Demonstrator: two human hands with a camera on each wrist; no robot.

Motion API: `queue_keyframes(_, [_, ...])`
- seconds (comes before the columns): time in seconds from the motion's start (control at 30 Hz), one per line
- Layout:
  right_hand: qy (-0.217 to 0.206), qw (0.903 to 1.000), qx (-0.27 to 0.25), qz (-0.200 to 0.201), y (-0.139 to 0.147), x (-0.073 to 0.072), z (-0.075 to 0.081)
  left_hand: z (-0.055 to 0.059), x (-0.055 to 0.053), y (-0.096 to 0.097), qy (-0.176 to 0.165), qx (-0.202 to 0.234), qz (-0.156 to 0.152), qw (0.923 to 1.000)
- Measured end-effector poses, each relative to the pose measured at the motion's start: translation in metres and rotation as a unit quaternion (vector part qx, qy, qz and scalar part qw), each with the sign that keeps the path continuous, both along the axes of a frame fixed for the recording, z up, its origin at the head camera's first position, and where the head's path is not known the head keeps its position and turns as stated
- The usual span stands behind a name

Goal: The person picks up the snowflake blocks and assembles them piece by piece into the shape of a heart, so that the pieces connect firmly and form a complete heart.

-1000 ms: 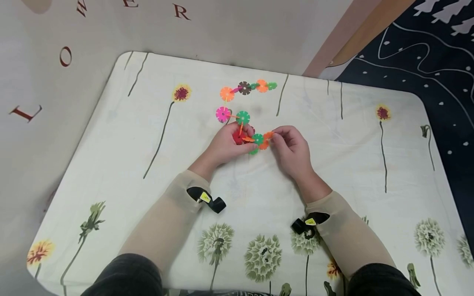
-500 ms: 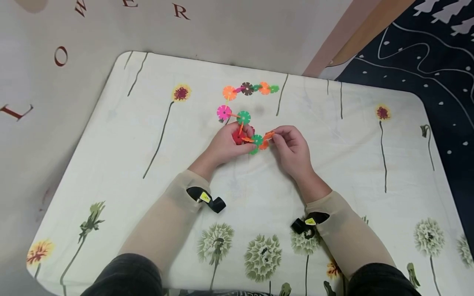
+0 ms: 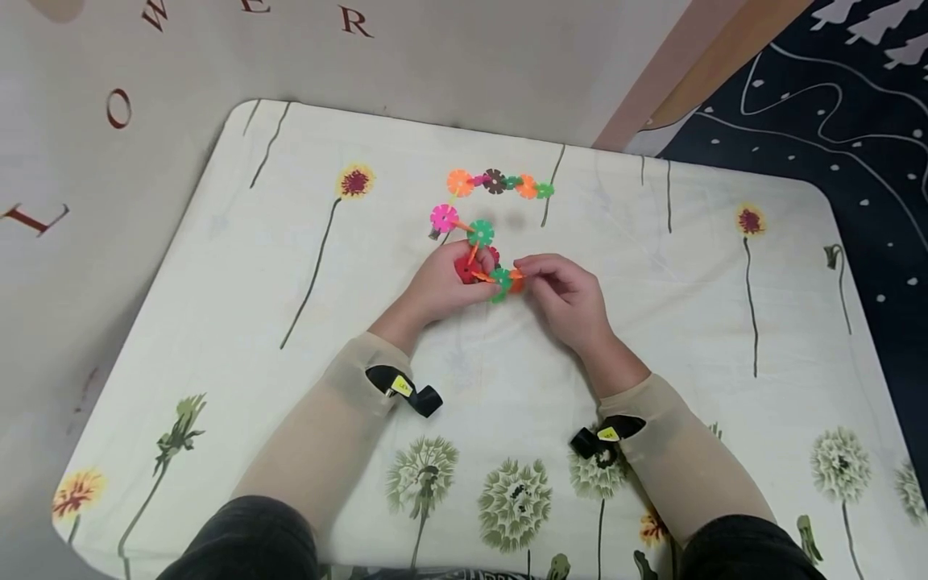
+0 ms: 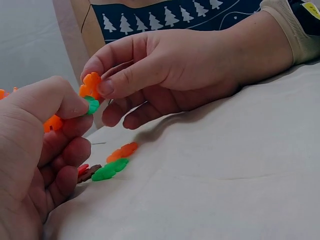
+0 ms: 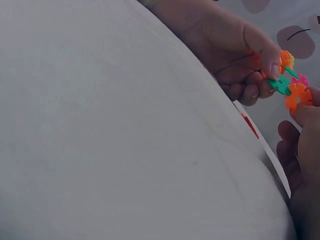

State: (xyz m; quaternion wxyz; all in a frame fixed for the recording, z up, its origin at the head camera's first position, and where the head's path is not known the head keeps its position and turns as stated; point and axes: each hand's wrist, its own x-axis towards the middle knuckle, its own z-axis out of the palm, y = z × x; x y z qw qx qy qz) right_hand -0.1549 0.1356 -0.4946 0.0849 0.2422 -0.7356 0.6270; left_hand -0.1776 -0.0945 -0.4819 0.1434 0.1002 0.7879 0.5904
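Observation:
A chain of slotted snowflake discs runs between and beyond my hands. My left hand (image 3: 442,282) grips it around a red disc (image 3: 465,269), with the thumb on a green disc (image 3: 500,279). My right hand (image 3: 573,302) pinches an orange disc (image 5: 298,97) between thumb and forefinger, close against that green one. In the left wrist view the orange disc (image 4: 90,85) stands right above the green disc's edge (image 4: 92,105). Past my left hand the chain goes on through another green disc (image 3: 480,233) and a pink disc (image 3: 444,217). My left fingers hide part of the chain.
The chain's far end bends right, with an orange disc (image 3: 460,182), a dark brown disc (image 3: 495,181) and a green end disc (image 3: 544,190). A flower-print cloth (image 3: 689,322) covers the table. Behind it rises a pale wall (image 3: 464,72) with letters.
My right hand's fingertips have shifted slightly left, toward the left hand, covering more of the orange disc. The chain's far end has swung a little right and nearer. My left hand stays in place.

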Motion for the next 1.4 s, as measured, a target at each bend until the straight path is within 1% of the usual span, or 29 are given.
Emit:
queue_keyframes(0.1, [0.003,1.0,-0.002,0.007,0.0003,0.0004,0.0008,0.0005,-0.0001,-0.0007,-0.002,-0.004,-0.003,1.0])
queue_keyframes(0.23, [0.006,0.9999,-0.004,0.01,0.0006,0.0007,0.0018,0.0004,-0.0001,-0.0018,-0.003,0.002,-0.006,1.0])
queue_keyframes(0.4, [0.027,0.9993,0.016,0.019,0.0006,0.0006,0.0029,0.0007,0.0004,-0.0042,-0.003,0.003,-0.014,0.9999])
queue_keyframes(0.5, [0.048,0.9978,0.034,0.03,0.0006,0.0,0.003,0.0015,0.0004,-0.0061,0.001,-0.003,-0.026,0.9997])
queue_keyframes(0.6, [0.074,0.9944,0.06,0.045,-0.0003,-0.0002,0.0032,0.0007,0.0002,-0.0084,0.006,-0.003,-0.046,0.9989])
queue_keyframes(0.7, [0.092,0.9914,0.078,0.051,-0.0012,-0.0001,0.0036,-0.001,-0.0007,-0.0096,0.014,0.002,-0.063,0.9979])
queue_keyframes(0.8, [0.097,0.9913,0.081,0.037,-0.001,0.0001,0.0037,-0.0017,-0.0017,-0.0089,0.018,0.009,-0.064,0.9978])
queue_keyframes(0.97, [0.101,0.9927,0.065,0.009,0.0004,-0.0004,0.0031,0.0,-0.0028,-0.0064,0.014,0.018,-0.045,0.9987])
queue_keyframes(1.07, [0.107,0.993,0.051,0.002,0.0003,-0.0009,0.0025,0.0004,-0.0035,-0.0061,0.009,0.031,-0.038,0.9987])
queue_keyframes(1.27, [0.113,0.993,0.033,-0.014,-0.0003,-0.0001,0.0023,-0.0015,-0.004,-0.0058,0.016,0.087,-0.047,0.995])
queue_keyframes(1.33, [0.112,0.9931,0.028,-0.019,-0.0005,0.0003,0.0021,-0.0018,-0.0039,-0.0053,0.016,0.094,-0.051,0.9941])
queue_keyframes(1.4, [0.11,0.9935,0.022,-0.02,-0.0009,0.0005,0.0016,-0.0019,-0.0034,-0.0046,0.015,0.085,-0.054,0.9948])
